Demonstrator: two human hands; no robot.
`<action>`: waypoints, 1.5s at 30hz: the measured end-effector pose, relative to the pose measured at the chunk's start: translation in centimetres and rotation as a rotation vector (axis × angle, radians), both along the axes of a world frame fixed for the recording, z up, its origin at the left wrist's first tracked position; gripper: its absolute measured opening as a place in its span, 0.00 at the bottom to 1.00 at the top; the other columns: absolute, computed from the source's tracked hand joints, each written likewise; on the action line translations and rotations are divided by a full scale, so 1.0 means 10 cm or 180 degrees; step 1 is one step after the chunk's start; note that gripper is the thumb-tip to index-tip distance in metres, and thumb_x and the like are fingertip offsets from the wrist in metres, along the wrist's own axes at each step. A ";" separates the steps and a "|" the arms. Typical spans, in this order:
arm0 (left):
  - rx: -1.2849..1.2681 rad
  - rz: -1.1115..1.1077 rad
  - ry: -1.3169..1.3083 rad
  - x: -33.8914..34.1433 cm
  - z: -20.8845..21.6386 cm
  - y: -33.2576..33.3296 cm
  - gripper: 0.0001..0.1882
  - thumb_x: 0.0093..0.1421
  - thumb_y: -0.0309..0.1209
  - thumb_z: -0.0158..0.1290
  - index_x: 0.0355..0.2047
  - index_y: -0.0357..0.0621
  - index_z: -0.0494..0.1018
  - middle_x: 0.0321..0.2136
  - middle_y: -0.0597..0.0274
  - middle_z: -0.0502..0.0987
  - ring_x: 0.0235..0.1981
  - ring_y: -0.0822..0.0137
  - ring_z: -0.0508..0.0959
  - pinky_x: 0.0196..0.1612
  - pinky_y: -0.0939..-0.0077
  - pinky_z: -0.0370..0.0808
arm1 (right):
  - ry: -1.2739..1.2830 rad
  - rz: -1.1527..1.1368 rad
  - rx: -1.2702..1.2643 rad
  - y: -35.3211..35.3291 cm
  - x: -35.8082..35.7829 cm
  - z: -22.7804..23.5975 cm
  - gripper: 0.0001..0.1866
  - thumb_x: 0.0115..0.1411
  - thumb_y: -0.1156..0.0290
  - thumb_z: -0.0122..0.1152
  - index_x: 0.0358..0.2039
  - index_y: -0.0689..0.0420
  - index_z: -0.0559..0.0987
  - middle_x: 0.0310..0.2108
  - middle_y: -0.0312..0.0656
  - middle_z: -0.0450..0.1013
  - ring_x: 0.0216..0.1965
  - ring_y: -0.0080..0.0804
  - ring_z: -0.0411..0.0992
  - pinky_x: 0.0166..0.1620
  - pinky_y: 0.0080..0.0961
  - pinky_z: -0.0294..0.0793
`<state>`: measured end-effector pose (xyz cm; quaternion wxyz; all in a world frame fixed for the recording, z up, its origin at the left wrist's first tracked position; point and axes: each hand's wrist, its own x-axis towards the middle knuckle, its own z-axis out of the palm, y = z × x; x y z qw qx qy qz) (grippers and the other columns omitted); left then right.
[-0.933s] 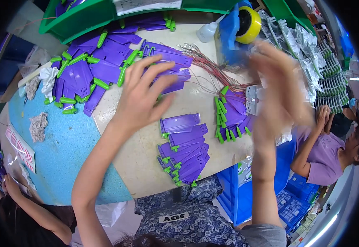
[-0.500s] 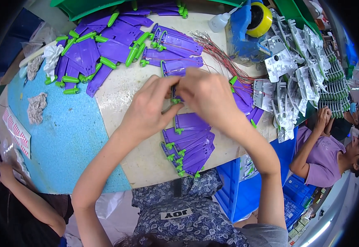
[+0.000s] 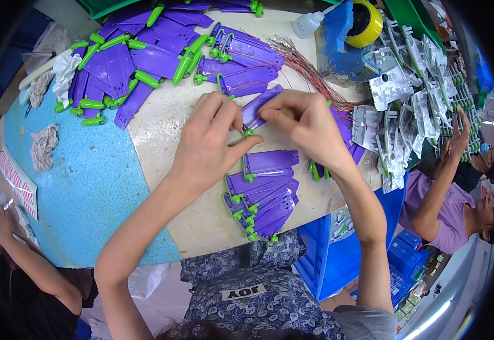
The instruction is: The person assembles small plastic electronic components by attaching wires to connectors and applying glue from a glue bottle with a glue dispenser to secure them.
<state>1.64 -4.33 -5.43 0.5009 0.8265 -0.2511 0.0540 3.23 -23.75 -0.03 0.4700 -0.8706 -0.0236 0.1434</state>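
Note:
A purple plastic wing-like panel (image 3: pixel 258 106) with a green end piece is held between my hands over the middle of the table. My left hand (image 3: pixel 203 141) is closed at its left side, thumb and forefinger by the green end (image 3: pixel 249 132). My right hand (image 3: pixel 310 126) pinches the panel's right edge between thumb and fingers. Just beyond lie similar panels (image 3: pixel 250 76) with thin red wires. Nearer to me, a fanned stack of purple panels (image 3: pixel 267 201) with green ends rests on the table. Whether a wire is between my left fingertips cannot be made out.
Purple and green parts (image 3: pixel 111 71) are heaped at the far left. Red wires (image 3: pixel 315 73), a blue tape dispenser (image 3: pixel 338 48) with yellow tape, a white bottle (image 3: pixel 307 24) and grey plastic shells (image 3: pixel 394 85) stand far right. Co-workers sit on both sides.
My right hand has drawn to the right, away from my left, so more of the purple panel shows. My left hand stays nearly in place. The co-worker at right has raised a hand.

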 end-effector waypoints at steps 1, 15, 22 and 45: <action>0.0124 0.0074 0.0007 0.00 0.02 0.00 0.19 0.42 0.26 0.69 0.33 0.39 0.74 0.32 0.59 0.72 0.35 0.57 0.73 0.36 0.62 0.72 | -0.0002 -0.0010 0.0002 0.01 -0.01 -0.01 0.03 0.53 0.79 0.66 0.28 0.66 0.82 0.20 0.48 0.75 0.19 0.32 0.72 0.24 0.31 0.68; 0.0770 -0.0722 -0.0981 0.21 0.15 0.00 0.20 0.47 0.33 0.67 0.40 0.43 0.77 0.42 0.66 0.80 0.36 0.60 0.73 0.38 0.70 0.76 | -0.1918 -0.1812 -0.1082 -0.82 0.24 0.53 0.14 0.61 0.66 0.65 0.33 0.67 0.81 0.13 0.36 0.68 0.15 0.18 0.62 0.23 0.18 0.65; 0.0696 -0.0690 -0.0768 0.20 0.13 0.00 0.33 0.45 0.32 0.69 0.54 0.44 0.74 0.38 0.62 0.81 0.35 0.59 0.74 0.39 0.68 0.75 | -0.0483 -0.2129 0.1290 -1.05 0.32 0.40 0.15 0.59 0.66 0.63 0.36 0.67 0.82 0.22 0.34 0.73 0.22 0.20 0.68 0.34 0.18 0.74; 0.0678 -0.0096 -0.0789 0.02 0.04 -0.04 0.19 0.46 0.28 0.68 0.40 0.40 0.78 0.39 0.54 0.75 0.39 0.57 0.76 0.38 0.67 0.77 | -0.1656 -0.0215 -0.0929 -0.03 -0.19 -0.09 0.08 0.57 0.74 0.65 0.35 0.64 0.84 0.23 0.49 0.75 0.21 0.40 0.75 0.26 0.33 0.72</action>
